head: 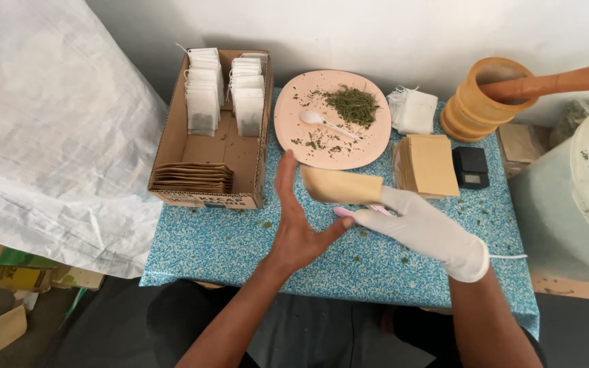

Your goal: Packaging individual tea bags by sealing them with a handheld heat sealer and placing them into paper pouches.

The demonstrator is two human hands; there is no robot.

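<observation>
The gloved right hand (425, 228) pinches a tan paper envelope (341, 185) by its right end, long axis running leftward, with a pink tool (344, 212) beneath. The bare left hand (296, 219) stands open, its fingers just touching the envelope's left end. Beyond the hands lies a pink plate (293, 112) with dried herb (353, 104) and a white spoon (322, 122); right of it, an envelope stack (428, 164) on the bench (226, 238).
</observation>
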